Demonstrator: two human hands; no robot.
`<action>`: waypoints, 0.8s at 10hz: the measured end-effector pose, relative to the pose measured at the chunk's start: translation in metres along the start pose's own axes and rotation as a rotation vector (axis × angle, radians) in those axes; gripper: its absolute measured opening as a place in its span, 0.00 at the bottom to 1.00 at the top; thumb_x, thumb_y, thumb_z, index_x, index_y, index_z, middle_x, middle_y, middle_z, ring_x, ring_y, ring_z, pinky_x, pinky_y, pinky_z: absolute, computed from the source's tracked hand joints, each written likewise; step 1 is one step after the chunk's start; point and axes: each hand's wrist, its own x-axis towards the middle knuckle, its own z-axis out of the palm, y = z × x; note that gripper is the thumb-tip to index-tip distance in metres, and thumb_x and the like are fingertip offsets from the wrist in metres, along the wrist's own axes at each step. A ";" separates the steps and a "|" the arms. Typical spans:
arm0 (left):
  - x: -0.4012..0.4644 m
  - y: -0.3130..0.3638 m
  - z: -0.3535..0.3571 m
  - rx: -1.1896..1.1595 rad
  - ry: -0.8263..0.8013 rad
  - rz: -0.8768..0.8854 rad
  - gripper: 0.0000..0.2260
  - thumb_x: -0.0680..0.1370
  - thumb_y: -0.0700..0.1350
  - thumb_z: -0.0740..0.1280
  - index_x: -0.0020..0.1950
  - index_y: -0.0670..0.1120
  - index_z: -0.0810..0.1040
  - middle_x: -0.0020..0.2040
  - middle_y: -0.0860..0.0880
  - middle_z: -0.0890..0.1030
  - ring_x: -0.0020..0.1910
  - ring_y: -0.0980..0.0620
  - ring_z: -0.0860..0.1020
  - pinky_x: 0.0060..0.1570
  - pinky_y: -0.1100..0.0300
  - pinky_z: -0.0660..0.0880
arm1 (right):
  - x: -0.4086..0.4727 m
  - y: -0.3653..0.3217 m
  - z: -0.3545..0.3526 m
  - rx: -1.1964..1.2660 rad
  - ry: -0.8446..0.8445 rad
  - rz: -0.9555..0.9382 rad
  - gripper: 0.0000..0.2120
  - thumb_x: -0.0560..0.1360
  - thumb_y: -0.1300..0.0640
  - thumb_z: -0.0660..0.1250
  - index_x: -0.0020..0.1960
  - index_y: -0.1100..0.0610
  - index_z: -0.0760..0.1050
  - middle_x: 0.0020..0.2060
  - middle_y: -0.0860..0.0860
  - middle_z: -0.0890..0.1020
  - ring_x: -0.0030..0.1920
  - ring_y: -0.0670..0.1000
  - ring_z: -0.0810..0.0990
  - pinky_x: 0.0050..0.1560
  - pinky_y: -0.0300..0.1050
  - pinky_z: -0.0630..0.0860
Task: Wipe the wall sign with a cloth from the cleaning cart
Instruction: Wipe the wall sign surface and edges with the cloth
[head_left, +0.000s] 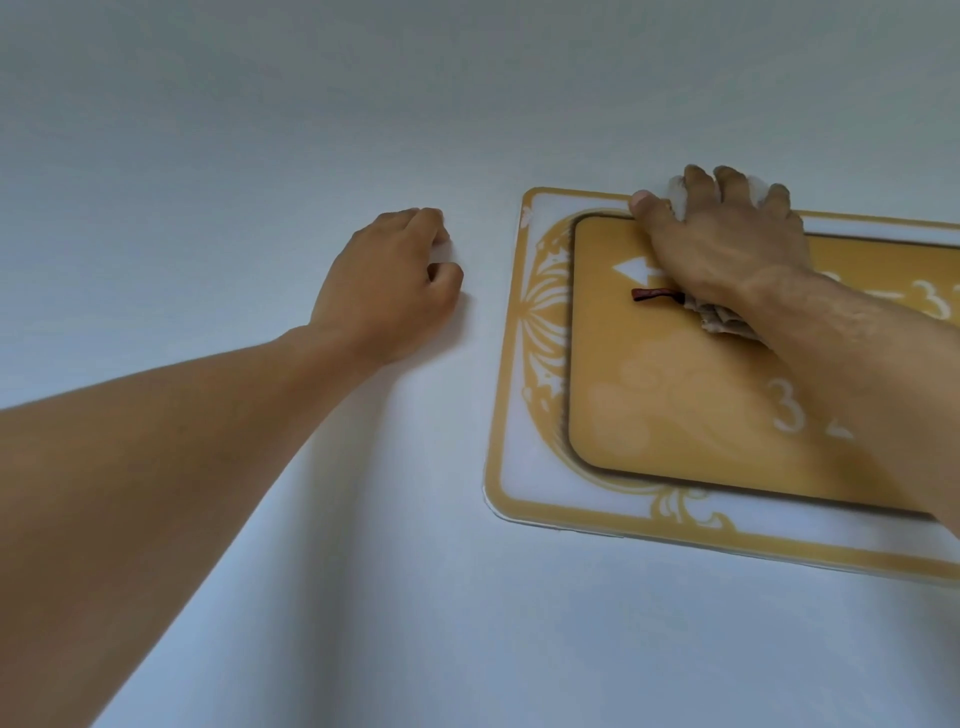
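Where the yellow-and-white wall sign (675, 415) is fixed to the pale wall (260, 130), the right hand (727, 244) lies across the sign's upper edge, fingers spread and pressing a pale crumpled cloth (724, 319) against it. The cloth shows above the fingertips and again below the wrist, on the sign's inner yellow panel, with a small dark red tag (654, 295) protruding beside it. The left hand (389, 280) rests on the wall just left of the sign, fingers curled, holding nothing.
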 end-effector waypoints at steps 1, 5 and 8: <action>0.000 0.000 0.000 -0.019 0.005 -0.009 0.18 0.74 0.46 0.56 0.59 0.43 0.75 0.60 0.49 0.79 0.60 0.48 0.73 0.55 0.55 0.70 | 0.000 -0.001 0.001 -0.005 -0.015 -0.008 0.42 0.73 0.26 0.39 0.80 0.48 0.49 0.80 0.51 0.53 0.77 0.67 0.48 0.75 0.63 0.49; 0.001 -0.001 0.000 -0.070 0.021 -0.037 0.14 0.75 0.45 0.57 0.56 0.44 0.75 0.61 0.50 0.80 0.60 0.50 0.74 0.55 0.56 0.71 | -0.001 -0.030 0.005 -0.002 -0.032 -0.064 0.41 0.74 0.26 0.39 0.80 0.49 0.49 0.80 0.51 0.52 0.77 0.67 0.46 0.76 0.63 0.48; 0.000 0.000 -0.002 -0.122 0.031 -0.058 0.12 0.76 0.47 0.56 0.53 0.44 0.76 0.59 0.48 0.81 0.57 0.49 0.75 0.56 0.50 0.73 | -0.008 -0.048 0.006 -0.018 -0.013 -0.102 0.41 0.74 0.27 0.40 0.80 0.50 0.50 0.80 0.53 0.53 0.77 0.68 0.48 0.75 0.63 0.49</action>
